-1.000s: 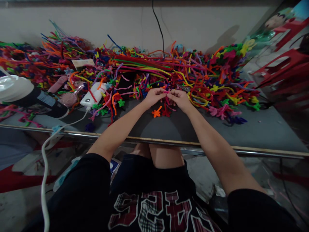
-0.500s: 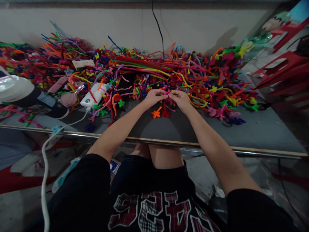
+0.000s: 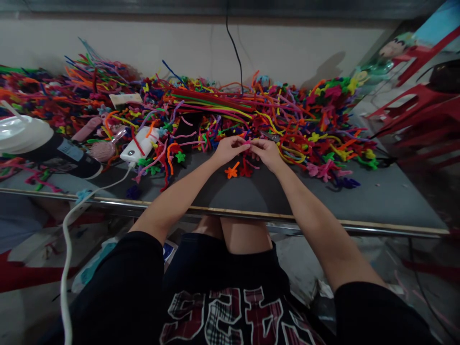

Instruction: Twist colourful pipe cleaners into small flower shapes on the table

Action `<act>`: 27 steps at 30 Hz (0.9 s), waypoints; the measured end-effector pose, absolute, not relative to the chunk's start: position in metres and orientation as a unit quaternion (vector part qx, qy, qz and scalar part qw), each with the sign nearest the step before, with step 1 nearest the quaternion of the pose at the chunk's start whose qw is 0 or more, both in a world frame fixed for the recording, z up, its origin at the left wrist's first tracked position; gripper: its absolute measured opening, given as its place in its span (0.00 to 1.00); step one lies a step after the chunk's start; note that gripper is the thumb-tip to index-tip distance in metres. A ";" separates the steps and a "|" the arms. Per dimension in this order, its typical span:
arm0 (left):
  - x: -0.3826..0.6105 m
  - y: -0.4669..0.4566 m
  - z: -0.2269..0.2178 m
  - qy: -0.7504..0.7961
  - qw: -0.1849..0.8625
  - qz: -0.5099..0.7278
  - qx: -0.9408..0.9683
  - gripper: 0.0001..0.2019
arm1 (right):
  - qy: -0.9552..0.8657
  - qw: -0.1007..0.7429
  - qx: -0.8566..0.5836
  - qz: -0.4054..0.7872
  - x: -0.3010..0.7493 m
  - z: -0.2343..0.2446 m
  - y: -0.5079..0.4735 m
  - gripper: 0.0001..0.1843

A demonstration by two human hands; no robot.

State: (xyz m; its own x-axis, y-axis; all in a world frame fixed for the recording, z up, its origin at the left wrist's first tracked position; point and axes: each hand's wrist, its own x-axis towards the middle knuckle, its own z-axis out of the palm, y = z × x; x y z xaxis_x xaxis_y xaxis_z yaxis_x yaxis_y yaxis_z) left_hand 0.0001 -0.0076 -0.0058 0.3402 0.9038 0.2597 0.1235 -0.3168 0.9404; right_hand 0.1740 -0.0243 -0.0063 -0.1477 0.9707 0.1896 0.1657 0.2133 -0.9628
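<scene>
My left hand (image 3: pixel 228 149) and my right hand (image 3: pixel 265 152) meet above the table, fingertips almost touching. Pinched between them is a pink pipe cleaner (image 3: pixel 247 142), mostly covered by the fingers, so its shape is unclear. Just below on the table lie an orange pipe-cleaner flower (image 3: pixel 232 171) and a red pipe-cleaner flower (image 3: pixel 246 169). Behind my hands stretches a bundle of long straight pipe cleaners (image 3: pixel 212 103) in red, green, yellow and pink.
Heaps of coloured pipe cleaners (image 3: pixel 39 103) run along the wall. On the left are a lidded dark cup (image 3: pixel 68 153), a pink hairbrush (image 3: pixel 103 149) and a white power bank (image 3: pixel 138 146) with a white cable (image 3: pixel 66 268). Red chairs (image 3: pixel 427 103) stand at the right.
The whole view has shifted slightly as my head moved. Both hands stay at the same spot with the pink pipe cleaner, fingers slightly adjusted.
</scene>
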 end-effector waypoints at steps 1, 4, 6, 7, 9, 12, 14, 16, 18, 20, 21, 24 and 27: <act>0.000 -0.007 -0.007 0.380 0.429 0.439 0.692 0.10 | -0.623 0.465 -0.459 0.429 0.174 -0.007 -0.024 0.19; 0.000 -0.005 -0.010 0.380 0.409 0.445 0.700 0.09 | -0.620 0.459 -0.471 0.428 0.174 -0.007 -0.024 0.18; 0.000 -0.004 -0.011 0.375 0.418 0.442 0.700 0.09 | -0.616 0.460 -0.477 0.425 0.174 -0.007 -0.024 0.18; 0.000 -0.004 -0.011 0.373 0.423 0.440 0.699 0.09 | -0.616 0.461 -0.478 0.423 0.174 -0.007 -0.024 0.18; 0.000 -0.004 -0.010 0.377 0.428 0.438 0.695 0.07 | -0.618 0.464 -0.479 0.417 0.174 -0.006 -0.025 0.17; 0.000 -0.005 -0.008 0.389 0.429 0.435 0.689 0.04 | -0.616 0.470 -0.485 0.406 0.174 -0.006 -0.026 0.17; 0.000 -0.006 -0.007 0.395 0.430 0.431 0.688 0.03 | -0.608 0.477 -0.492 0.401 0.174 -0.006 -0.025 0.17; 0.000 -0.006 -0.007 0.396 0.433 0.431 0.685 0.04 | -0.599 0.484 -0.497 0.400 0.175 -0.008 -0.024 0.18; 0.000 -0.006 -0.007 0.396 0.435 0.435 0.682 0.04 | -0.594 0.489 -0.495 0.402 0.175 -0.009 -0.022 0.19; 0.001 -0.005 -0.007 0.393 0.434 0.444 0.679 0.04 | -0.598 0.491 -0.486 0.407 0.176 -0.011 -0.020 0.19; 0.001 -0.005 -0.007 0.392 0.434 0.447 0.676 0.04 | -0.603 0.489 -0.479 0.410 0.177 -0.012 -0.020 0.19; 0.001 -0.004 -0.007 0.387 0.441 0.457 0.668 0.03 | -0.621 0.474 -0.464 0.416 0.178 -0.012 -0.021 0.18; 0.001 -0.004 -0.006 0.378 0.449 0.451 0.672 0.04 | -0.632 0.470 -0.457 0.413 0.179 -0.011 -0.022 0.16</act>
State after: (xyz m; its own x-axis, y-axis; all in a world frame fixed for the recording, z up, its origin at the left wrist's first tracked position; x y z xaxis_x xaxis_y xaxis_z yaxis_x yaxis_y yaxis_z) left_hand 0.0007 -0.0040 -0.0064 0.3073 0.9137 0.2658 0.1032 -0.3097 0.9452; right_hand 0.1789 -0.0225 -0.0108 -0.1404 0.9664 0.2152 0.1899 0.2396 -0.9521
